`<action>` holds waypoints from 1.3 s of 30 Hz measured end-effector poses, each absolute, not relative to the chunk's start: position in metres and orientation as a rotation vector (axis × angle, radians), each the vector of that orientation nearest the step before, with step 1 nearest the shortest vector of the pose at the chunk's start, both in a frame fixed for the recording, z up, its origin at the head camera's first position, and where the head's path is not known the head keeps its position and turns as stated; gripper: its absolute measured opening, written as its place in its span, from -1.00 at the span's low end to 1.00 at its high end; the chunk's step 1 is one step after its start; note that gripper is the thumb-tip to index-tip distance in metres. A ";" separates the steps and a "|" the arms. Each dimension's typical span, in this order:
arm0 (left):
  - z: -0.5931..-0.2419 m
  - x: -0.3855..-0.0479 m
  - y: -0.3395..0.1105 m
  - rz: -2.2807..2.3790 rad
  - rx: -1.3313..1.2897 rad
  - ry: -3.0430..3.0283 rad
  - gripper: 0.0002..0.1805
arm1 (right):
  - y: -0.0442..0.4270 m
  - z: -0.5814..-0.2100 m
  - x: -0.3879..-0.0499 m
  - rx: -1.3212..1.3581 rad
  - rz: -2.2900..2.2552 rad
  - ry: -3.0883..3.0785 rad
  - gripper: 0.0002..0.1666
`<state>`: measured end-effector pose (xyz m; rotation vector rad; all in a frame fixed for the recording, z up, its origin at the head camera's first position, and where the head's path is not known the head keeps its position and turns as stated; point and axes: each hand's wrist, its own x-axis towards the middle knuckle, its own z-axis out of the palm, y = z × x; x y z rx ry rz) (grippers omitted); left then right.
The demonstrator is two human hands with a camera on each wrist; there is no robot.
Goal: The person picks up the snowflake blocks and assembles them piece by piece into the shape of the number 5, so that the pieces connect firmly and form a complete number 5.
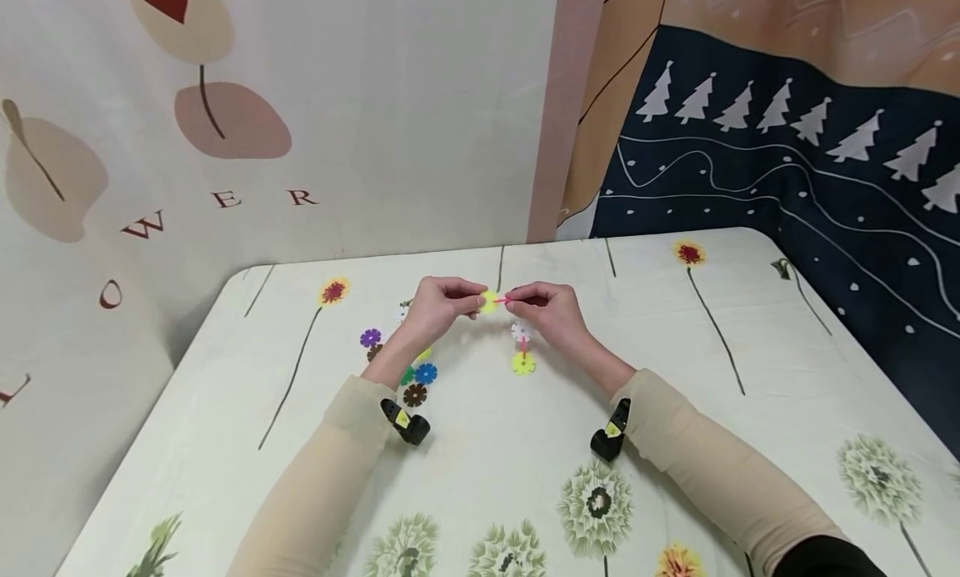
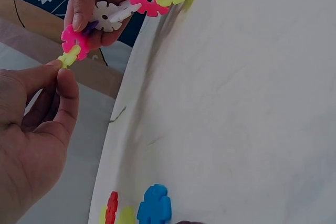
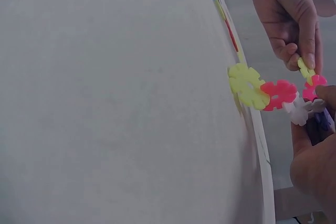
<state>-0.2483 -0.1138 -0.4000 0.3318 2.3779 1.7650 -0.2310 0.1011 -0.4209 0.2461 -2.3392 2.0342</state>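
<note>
Left hand [image 1: 450, 303]: yellow disc [image 1: 490, 302] pinched between fingers, centre of head frame
Right hand [image 1: 551, 310]: disc chain [image 3: 287, 90] gripped by fingers, just beside
Other discs [image 1: 426, 368]: spread on counter [image 1: 487, 452], left of centre

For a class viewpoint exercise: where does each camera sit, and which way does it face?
Head: worn on the head, facing forward and down at floral tablecloth; left hand, right hand and beige sleeves show.
Left wrist: worn there, facing the yellow flower disc the left hand pinches; both hands show.
Right wrist: worn there, facing the linked flower discs; both hands show.
The wrist views share those linked discs.
</note>
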 end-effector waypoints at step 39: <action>-0.402 -0.245 -0.126 1.832 0.278 2.157 -0.76 | 0.094 -0.417 -0.229 0.399 1.812 -2.607 -0.53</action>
